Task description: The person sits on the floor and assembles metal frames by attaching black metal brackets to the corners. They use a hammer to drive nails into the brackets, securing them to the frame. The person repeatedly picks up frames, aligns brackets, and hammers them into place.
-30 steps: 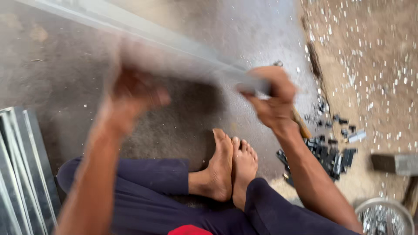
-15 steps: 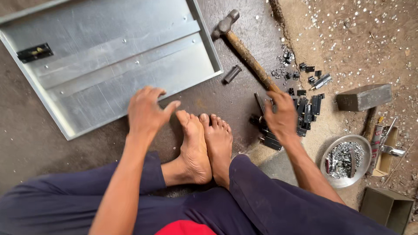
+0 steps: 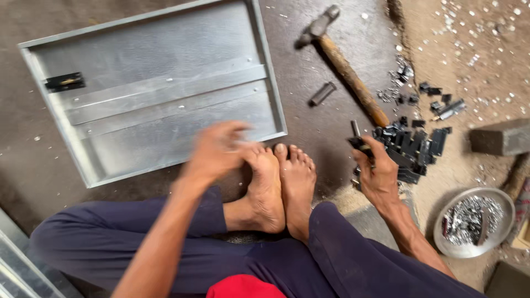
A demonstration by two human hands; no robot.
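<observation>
Right hand [image 3: 378, 171] pinches a black clip [image 3: 360, 144] from the pile [image 3: 411, 146]; left hand [image 3: 215, 152] blurred, fingers loosely curled, empty; metal panel [image 3: 160, 94] bears one clip.

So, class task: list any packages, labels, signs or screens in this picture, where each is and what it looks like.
No clear packages, signs or screens.
Black tab: near the left end of the grey metal tray; a small dark rectangle with a yellowish centre, possibly a label or a fitting.

Dark floor [image 3: 342, 182], metal tray [image 3: 154, 99], hammer [image 3: 348, 69], black parts pile [image 3: 414, 146], perhaps clips, bowl [image 3: 475, 221]
</observation>
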